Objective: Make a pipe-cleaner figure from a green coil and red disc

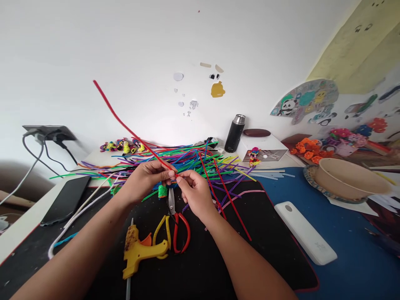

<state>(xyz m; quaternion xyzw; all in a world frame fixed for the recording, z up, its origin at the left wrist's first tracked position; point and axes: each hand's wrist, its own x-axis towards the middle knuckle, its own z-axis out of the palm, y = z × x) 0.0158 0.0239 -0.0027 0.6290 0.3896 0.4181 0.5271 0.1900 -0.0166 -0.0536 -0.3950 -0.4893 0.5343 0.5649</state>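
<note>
**Red stem pinched in both hands**

Head view: the left hand (pixel 146 179) grips the red stem (pixel 125 127) near its low end, so its long part slants up freely. Right thumb and fingers close on it just beside, probably for steadiness. Wrists angle inward; scissors (pixel 171 204) and glue gun (pixel 137 248) lie between the forearms, apparently for easy reach.

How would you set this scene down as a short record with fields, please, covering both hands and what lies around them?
Left hand: pinching a red fuzzy stem
Right hand: fingertips on the same stem, close beside the left hand's
Stem's free end: up and to the left
Below the hands: scissors and a yellow glue gun, on a black mat
Beyond the hands: a pile of coloured stems
Behind the pile: a black flask, upright
</note>
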